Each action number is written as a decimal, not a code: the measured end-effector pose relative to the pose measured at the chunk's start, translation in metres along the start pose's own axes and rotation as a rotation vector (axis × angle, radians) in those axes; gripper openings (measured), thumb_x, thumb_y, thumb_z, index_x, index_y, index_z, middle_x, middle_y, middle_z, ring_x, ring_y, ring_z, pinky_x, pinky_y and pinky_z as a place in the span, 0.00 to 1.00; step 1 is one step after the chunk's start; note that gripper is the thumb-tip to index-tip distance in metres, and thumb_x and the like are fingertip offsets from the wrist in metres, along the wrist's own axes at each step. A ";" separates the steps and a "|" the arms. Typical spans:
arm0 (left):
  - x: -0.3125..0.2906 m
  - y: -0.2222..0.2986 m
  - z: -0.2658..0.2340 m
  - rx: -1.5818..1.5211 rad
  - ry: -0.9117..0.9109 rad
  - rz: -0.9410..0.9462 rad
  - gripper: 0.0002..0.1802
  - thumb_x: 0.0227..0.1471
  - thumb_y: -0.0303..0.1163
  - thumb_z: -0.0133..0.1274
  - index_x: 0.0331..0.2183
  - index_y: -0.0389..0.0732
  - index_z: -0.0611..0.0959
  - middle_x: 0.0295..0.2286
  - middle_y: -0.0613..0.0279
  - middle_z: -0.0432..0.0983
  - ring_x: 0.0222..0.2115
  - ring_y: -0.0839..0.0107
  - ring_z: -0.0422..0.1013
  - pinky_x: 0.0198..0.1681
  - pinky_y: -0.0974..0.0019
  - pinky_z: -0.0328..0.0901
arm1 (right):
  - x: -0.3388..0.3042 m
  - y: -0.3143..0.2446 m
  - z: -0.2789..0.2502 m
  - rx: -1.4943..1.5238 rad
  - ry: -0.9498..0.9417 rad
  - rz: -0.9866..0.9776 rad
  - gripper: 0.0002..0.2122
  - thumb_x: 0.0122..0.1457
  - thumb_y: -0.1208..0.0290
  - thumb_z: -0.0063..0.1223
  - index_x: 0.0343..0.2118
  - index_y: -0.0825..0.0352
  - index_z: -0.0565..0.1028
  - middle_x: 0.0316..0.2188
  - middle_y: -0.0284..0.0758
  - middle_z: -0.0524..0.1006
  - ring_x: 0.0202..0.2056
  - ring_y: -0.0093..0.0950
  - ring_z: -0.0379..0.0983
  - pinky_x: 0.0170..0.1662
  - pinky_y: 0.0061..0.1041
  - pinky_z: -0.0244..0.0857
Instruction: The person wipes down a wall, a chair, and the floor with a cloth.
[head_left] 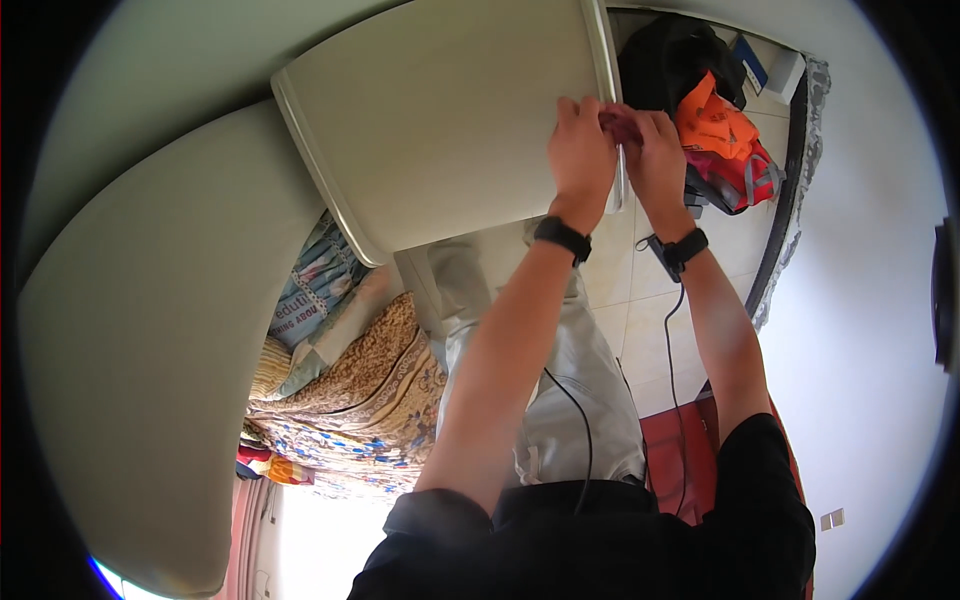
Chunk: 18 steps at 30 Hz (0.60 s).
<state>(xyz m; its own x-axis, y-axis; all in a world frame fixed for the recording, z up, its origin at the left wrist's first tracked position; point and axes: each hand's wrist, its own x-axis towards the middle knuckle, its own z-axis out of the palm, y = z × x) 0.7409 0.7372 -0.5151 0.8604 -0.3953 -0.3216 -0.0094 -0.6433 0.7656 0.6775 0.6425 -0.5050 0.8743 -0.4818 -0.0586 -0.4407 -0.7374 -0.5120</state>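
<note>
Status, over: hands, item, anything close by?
Left grip, right grip: both on dark red item. Item partly covered, kind unclear. In view, it overlaps the pale panel's edge; orange bundle just right.

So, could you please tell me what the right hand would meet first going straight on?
Probably the reddish bundle that the right hand touches, then perhaps the panel; depth is unclear.

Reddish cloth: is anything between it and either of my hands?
Nothing visible: your left hand and right hand both have fingers on the cloth, near the pale board's edge.
</note>
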 end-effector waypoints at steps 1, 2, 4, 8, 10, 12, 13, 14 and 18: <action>-0.009 0.000 0.003 -0.037 -0.017 -0.021 0.10 0.45 0.27 0.56 0.33 0.42 0.76 0.32 0.52 0.72 0.34 0.50 0.70 0.37 0.51 0.66 | -0.009 0.003 0.001 -0.046 -0.020 0.031 0.17 0.46 0.82 0.53 0.40 0.59 0.75 0.36 0.34 0.72 0.39 0.38 0.69 0.39 0.33 0.69; -0.018 -0.002 0.004 -0.035 -0.023 -0.017 0.10 0.45 0.27 0.56 0.33 0.42 0.76 0.32 0.52 0.72 0.34 0.50 0.70 0.37 0.51 0.66 | -0.018 0.005 -0.001 -0.047 -0.016 0.037 0.17 0.46 0.82 0.53 0.40 0.59 0.75 0.36 0.34 0.72 0.39 0.38 0.69 0.39 0.33 0.69; -0.044 -0.013 0.004 0.014 -0.121 -0.072 0.10 0.45 0.26 0.56 0.33 0.41 0.75 0.33 0.52 0.71 0.33 0.50 0.71 0.35 0.51 0.67 | -0.039 0.002 -0.010 -0.034 -0.068 -0.038 0.18 0.46 0.86 0.52 0.42 0.62 0.75 0.35 0.37 0.73 0.40 0.39 0.69 0.41 0.33 0.68; -0.081 -0.033 0.004 0.122 -0.278 -0.167 0.11 0.45 0.25 0.56 0.34 0.41 0.74 0.34 0.53 0.71 0.32 0.49 0.71 0.33 0.50 0.67 | -0.073 0.004 -0.001 0.017 -0.115 -0.060 0.16 0.45 0.84 0.53 0.37 0.60 0.76 0.37 0.33 0.71 0.41 0.36 0.69 0.39 0.31 0.70; -0.082 -0.033 0.004 0.052 -0.252 -0.142 0.12 0.46 0.25 0.55 0.36 0.41 0.74 0.34 0.53 0.70 0.31 0.48 0.72 0.32 0.49 0.67 | -0.071 0.005 0.000 0.040 -0.112 -0.045 0.17 0.44 0.84 0.54 0.38 0.59 0.76 0.37 0.33 0.71 0.41 0.37 0.69 0.39 0.31 0.70; -0.068 -0.030 0.008 0.024 -0.213 -0.095 0.12 0.47 0.25 0.55 0.36 0.41 0.73 0.35 0.52 0.70 0.34 0.48 0.72 0.34 0.49 0.67 | -0.053 0.009 -0.002 0.087 -0.114 -0.017 0.19 0.43 0.84 0.55 0.40 0.59 0.75 0.38 0.33 0.71 0.42 0.37 0.68 0.40 0.32 0.70; -0.054 -0.029 0.005 0.065 -0.130 -0.026 0.12 0.47 0.26 0.54 0.36 0.42 0.72 0.35 0.53 0.70 0.32 0.48 0.72 0.33 0.49 0.67 | -0.038 0.008 0.004 0.083 -0.068 -0.038 0.19 0.43 0.84 0.55 0.40 0.59 0.74 0.38 0.34 0.71 0.42 0.38 0.68 0.41 0.32 0.69; -0.038 -0.028 0.002 0.107 -0.048 0.045 0.11 0.47 0.26 0.54 0.35 0.43 0.71 0.35 0.53 0.69 0.30 0.47 0.72 0.31 0.49 0.68 | -0.021 0.005 0.010 0.080 -0.021 -0.057 0.19 0.43 0.83 0.54 0.41 0.59 0.73 0.38 0.34 0.71 0.42 0.38 0.68 0.42 0.32 0.69; 0.048 0.003 -0.001 0.150 0.093 0.100 0.10 0.49 0.25 0.51 0.36 0.40 0.73 0.36 0.50 0.70 0.35 0.48 0.71 0.37 0.51 0.66 | 0.064 0.009 0.020 0.088 0.060 -0.083 0.21 0.44 0.84 0.51 0.44 0.60 0.73 0.38 0.39 0.71 0.42 0.42 0.68 0.46 0.34 0.66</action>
<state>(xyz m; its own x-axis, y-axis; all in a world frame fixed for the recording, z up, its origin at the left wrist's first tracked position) 0.7827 0.7173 -0.5276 0.8948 -0.4043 -0.1895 -0.1671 -0.6968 0.6975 0.7339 0.6143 -0.5301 0.8922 -0.4502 0.0368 -0.3455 -0.7326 -0.5865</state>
